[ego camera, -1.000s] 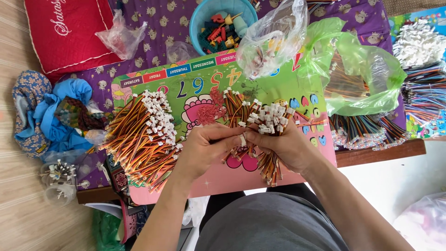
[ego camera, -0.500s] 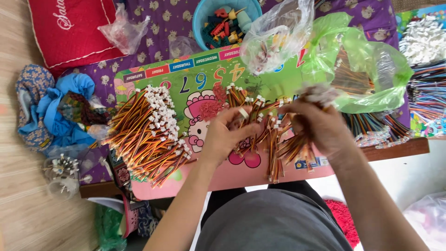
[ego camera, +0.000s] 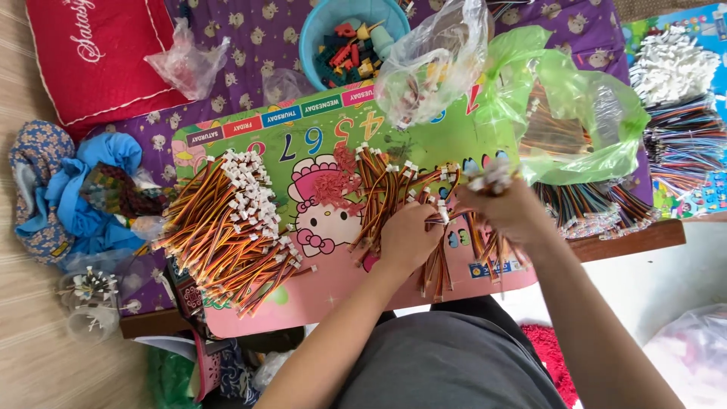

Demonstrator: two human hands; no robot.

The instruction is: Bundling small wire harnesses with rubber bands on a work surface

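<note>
Green and pink, a cartoon-printed board [ego camera: 333, 299] covers the low table [ego camera: 621, 241], which stands on a purple patterned cloth [ego camera: 250, 34]; a red cushion [ego camera: 91, 53] lies beyond the board's far left corner; a teal bowl [ego camera: 314, 30] of small parts and a green plastic bag [ego camera: 583, 113] sit at its far edge. The right hand [ego camera: 507, 208] is blurred, closed around a bundle of wire leads [ego camera: 492, 242] over the board's right end; the left hand [ego camera: 409, 238] presses flat, fingers curled, on loose orange-brown leads [ego camera: 386, 185] with white plugs at mid-board; a sorted heap [ego camera: 227, 227] lies at the board's left.
</note>
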